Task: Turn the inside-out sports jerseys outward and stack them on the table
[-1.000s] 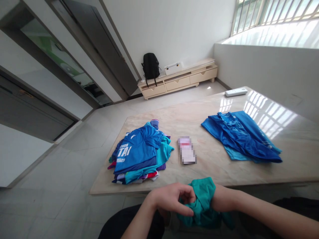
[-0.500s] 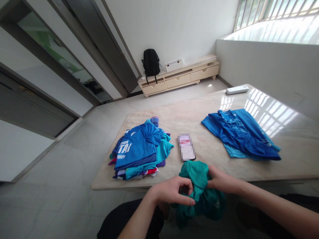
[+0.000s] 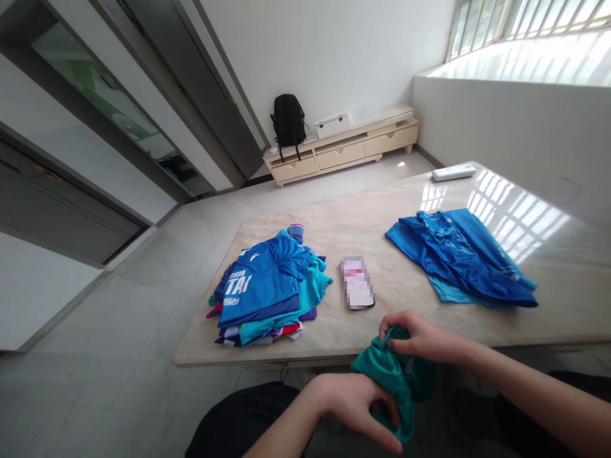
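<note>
A crumpled green garment point(image 3: 394, 375) hangs between my hands at the table's near edge; its exact kind is hidden by the folds. My right hand point(image 3: 420, 336) pinches its upper part between thumb and fingers. Lower down, my left hand point(image 3: 356, 401) has its fingers curled into the cloth, the thumb stretched out along the near side. Just beyond lies a phone point(image 3: 358, 285), its screen blurred. To the left is a pile of folded shirts point(image 3: 267, 280), a blue one with white lettering on top. Blue garments point(image 3: 458, 254) lie spread at the right.
The marble-look table point(image 3: 329, 229) reaches across in front of me. A white remote-like object point(image 3: 453, 172) lies at its far right edge. Beyond, a low cabinet point(image 3: 341, 156) carries a black backpack point(image 3: 288, 121) and a white box point(image 3: 331, 126).
The green garment has been turned and drawn closer to me. My left hand has moved down and right, and my right hand now pinches its top edge.
</note>
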`<state>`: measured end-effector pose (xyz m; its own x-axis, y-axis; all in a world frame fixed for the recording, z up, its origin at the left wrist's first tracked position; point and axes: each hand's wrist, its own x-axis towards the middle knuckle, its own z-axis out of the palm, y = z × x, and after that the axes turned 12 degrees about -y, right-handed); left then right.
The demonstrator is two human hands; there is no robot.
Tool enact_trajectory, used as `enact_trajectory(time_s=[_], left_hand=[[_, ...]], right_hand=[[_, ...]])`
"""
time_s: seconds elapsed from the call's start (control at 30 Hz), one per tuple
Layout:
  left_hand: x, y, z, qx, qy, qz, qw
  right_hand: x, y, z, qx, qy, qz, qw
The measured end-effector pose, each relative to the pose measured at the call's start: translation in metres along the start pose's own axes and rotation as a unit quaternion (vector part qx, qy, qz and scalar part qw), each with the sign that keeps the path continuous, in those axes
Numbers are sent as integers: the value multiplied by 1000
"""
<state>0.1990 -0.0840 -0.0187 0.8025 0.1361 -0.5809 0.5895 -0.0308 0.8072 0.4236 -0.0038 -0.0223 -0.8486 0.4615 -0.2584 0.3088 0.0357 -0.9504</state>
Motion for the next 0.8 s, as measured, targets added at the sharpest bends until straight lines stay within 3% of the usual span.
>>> enact_trajectory(time_s=[0.1,0.2,0.3,0.43,0.53,0.67,0.8], left_hand=[[0,-2,-1,10,23,-17,1000],[1,0,1,32,64,-40,997],[2,3,4,48,124,-65,989],[3,10,5,26,226,-43,973],[4,15,1,26,316,-63,946],[5,20,-6,30,453,-77,888],[9,26,-6,24,487,8,873]], right_hand=[[2,1,-4,-32,28,4,999],[1,2,-6,-96,108,1,989],[-3,4,-5,-199,187,-17,962],[-10,7,-6,-296,248,-60,920],[-13,7,-10,-343,301,-88,886],[-14,1,-14,-361,330,-138,861],[-15,-5,-9,-335,316,-172,871]])
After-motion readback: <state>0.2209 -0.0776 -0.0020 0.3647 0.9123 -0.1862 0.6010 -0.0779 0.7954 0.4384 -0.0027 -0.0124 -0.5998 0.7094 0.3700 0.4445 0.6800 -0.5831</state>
